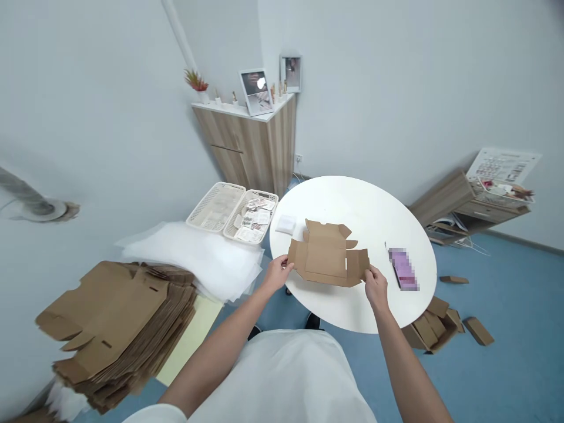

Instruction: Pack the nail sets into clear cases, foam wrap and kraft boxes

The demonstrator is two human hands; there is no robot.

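An unfolded brown cardboard box blank (326, 254) is held over the near part of a round white table (348, 200), its tabs and side flaps partly bent. My left hand (277, 273) pinches its left side flap between thumb and fingers. On the other side, my right hand (376, 286) grips the right flap near its lower corner. A small white packet (286, 224) lies on the table just beyond my left hand. To the right rests a phone-like purple object (403, 269), blurred by pixelation.
A tall stack of flat cardboard blanks (127, 317) stands at left, beside white translucent sheets (198, 252). Two white baskets (215, 205) sit behind them, one holding small packets. On the floor at right is a carton of folded boxes (434, 329). A wooden cabinet (247, 138) stands behind.
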